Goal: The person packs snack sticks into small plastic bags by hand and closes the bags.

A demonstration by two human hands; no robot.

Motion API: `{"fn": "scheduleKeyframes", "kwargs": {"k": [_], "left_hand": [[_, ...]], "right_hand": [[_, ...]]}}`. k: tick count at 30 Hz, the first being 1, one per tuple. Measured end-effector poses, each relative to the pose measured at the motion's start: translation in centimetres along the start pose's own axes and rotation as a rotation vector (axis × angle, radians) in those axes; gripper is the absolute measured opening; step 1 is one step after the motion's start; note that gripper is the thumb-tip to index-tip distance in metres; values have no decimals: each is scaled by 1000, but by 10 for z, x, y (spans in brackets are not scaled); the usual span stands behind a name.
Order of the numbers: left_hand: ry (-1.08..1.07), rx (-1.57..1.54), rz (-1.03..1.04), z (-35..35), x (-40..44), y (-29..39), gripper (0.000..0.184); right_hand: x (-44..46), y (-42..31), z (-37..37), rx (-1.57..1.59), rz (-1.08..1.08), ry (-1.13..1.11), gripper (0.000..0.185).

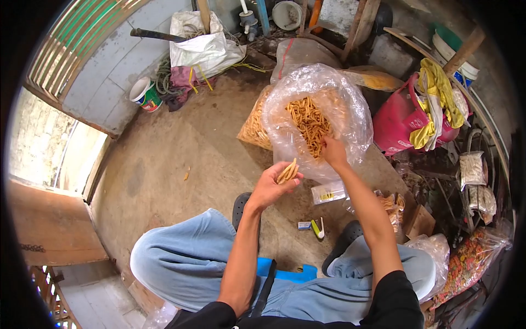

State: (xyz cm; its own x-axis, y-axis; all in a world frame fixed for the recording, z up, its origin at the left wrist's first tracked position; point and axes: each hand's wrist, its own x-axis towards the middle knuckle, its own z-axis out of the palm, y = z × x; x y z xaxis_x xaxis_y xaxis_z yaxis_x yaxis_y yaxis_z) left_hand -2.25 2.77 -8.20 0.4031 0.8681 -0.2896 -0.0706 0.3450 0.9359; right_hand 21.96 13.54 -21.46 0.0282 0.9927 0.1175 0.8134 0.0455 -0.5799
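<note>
The sticks [308, 120] are golden brown, the jeans [183, 255] faded blue, the tub [393, 123] deep pink.

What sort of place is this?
Probably a storeroom used as a workspace: bare concrete floor, a filled white sack near a block wall, and an open plastic bag of brown snack sticks.

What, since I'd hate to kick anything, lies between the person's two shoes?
In the head view, a blue-white box and a green-white item lie there, side by side.
</note>
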Motion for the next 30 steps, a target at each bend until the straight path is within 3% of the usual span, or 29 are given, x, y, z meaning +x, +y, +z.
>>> {"fn": "scheduleKeyframes", "kwargs": {"k": [1, 7, 20, 22, 26, 28, 30], "left_hand": [[-8, 1, 1, 0, 1, 0, 35], [-36, -32, 27, -1, 7, -6, 36], [-67, -14, 7, 7, 3, 3, 37], [-101, -3, 28, 6, -1, 6, 40], [-138, 3, 11, 4, -6, 8, 41], [-135, 8, -6, 5, -9, 12, 40], [-132, 10, -6, 7, -12, 17, 40]], "right_hand": [[-2, 0, 2, -143, -8, -49, 12], [-9, -27, -3, -293, 102, -189, 20], [-20, -25, 3, -222, 151, -107, 14], [-21, -15, 3, -27, 261, -47, 13], [-15, 1, -13, 78, 225, 26, 19], [-11, -4, -37, 458, 353, -60, 22], [-7, -11, -67, 613, 331, -82, 21]]}}
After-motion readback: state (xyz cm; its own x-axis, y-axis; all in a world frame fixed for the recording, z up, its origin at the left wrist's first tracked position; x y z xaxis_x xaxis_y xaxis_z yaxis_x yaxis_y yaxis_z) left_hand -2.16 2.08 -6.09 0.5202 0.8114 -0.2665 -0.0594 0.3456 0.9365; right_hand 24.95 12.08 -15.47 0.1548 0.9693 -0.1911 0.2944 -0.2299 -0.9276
